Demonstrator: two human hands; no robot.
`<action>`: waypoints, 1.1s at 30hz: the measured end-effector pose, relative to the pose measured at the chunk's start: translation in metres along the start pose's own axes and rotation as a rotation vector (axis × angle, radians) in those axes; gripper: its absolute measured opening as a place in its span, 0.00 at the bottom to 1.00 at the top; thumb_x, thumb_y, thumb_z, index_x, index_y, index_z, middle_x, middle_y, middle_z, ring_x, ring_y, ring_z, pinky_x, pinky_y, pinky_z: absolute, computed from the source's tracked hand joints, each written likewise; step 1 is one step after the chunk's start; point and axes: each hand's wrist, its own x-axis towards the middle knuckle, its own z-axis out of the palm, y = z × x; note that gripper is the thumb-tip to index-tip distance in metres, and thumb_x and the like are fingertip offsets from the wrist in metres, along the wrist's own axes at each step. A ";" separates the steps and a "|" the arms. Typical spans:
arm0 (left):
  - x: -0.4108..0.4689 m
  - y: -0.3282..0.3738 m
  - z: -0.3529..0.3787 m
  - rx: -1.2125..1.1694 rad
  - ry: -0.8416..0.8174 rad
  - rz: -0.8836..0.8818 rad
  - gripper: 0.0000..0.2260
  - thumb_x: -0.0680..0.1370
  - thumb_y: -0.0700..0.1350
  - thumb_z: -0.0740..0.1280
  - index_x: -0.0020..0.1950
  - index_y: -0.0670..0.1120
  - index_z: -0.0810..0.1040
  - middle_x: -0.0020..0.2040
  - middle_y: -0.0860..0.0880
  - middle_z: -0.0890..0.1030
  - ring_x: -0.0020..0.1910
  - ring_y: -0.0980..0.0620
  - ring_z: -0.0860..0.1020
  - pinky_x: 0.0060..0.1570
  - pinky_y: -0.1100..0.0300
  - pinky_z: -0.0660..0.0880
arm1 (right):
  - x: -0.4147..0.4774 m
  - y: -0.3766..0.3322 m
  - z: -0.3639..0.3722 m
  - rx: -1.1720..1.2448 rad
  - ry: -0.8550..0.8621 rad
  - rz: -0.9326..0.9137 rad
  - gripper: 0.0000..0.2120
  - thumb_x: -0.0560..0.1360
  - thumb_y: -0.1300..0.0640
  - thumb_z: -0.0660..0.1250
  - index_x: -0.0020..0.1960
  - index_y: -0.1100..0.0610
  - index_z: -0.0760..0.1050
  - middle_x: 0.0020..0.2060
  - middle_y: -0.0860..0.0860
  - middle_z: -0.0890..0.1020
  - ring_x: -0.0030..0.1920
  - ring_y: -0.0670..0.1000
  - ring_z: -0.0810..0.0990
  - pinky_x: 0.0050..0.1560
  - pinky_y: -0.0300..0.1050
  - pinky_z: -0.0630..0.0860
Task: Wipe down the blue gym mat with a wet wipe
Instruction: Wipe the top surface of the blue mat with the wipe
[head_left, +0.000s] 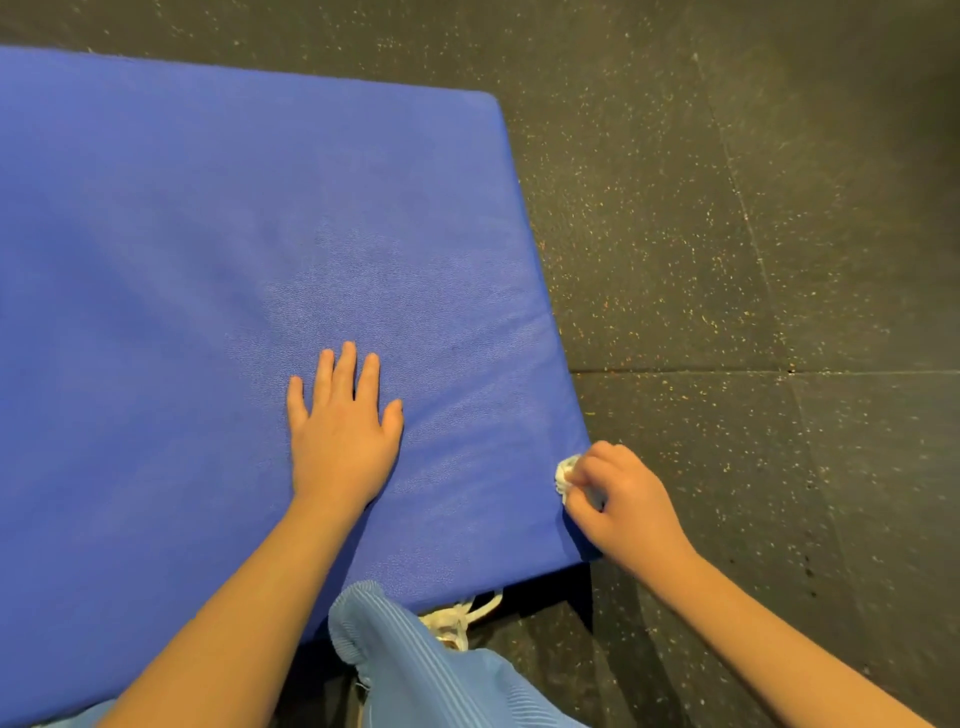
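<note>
Blue gym mat fills the left and middle of the head view. It lies flat on a dark rubber floor that is flecked with pale specks and cut by thin tile seams. The mat's cover is a solid mid-blue with a fine pebbled grain. Its far right corner is rounded, and its right edge runs slantwise down toward the near right corner. Shallow creases fan across the surface near that edge. A slightly paler, duller patch shows in the middle of the mat, just beyond the fingertips of the left hand.

The left hand lies palm down on the mat, its fingers straight and a little spread, gripping nothing. The forearm reaches in from the bottom of the view.

The right hand is at the mat's right edge, close to the near corner. Its fingers are curled round a crumpled white wet wipe, which it holds against the edge. Only a small bunch of the wipe shows past the fingertips.

At the bottom, a leg in light blue ribbed fabric overlaps the near edge. A white cord lies just beside it.
</note>
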 end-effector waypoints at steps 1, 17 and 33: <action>0.000 0.000 0.000 -0.002 0.002 0.001 0.26 0.82 0.54 0.55 0.78 0.46 0.57 0.79 0.46 0.53 0.78 0.46 0.48 0.73 0.44 0.42 | -0.011 0.000 -0.001 0.027 0.001 -0.007 0.03 0.68 0.59 0.65 0.36 0.56 0.72 0.36 0.44 0.70 0.37 0.48 0.69 0.37 0.32 0.59; -0.002 0.002 -0.002 -0.012 -0.001 0.001 0.26 0.82 0.54 0.55 0.78 0.46 0.58 0.79 0.47 0.54 0.78 0.47 0.48 0.73 0.44 0.41 | 0.019 -0.032 0.029 0.159 0.028 -0.132 0.08 0.74 0.57 0.65 0.42 0.61 0.80 0.41 0.53 0.80 0.43 0.54 0.76 0.46 0.39 0.70; -0.038 -0.027 -0.036 0.071 -0.281 0.206 0.41 0.69 0.63 0.32 0.79 0.51 0.55 0.80 0.52 0.51 0.78 0.50 0.47 0.74 0.48 0.43 | 0.013 -0.066 0.035 0.241 -0.028 -0.321 0.09 0.74 0.54 0.66 0.45 0.57 0.82 0.40 0.50 0.79 0.41 0.52 0.76 0.41 0.45 0.72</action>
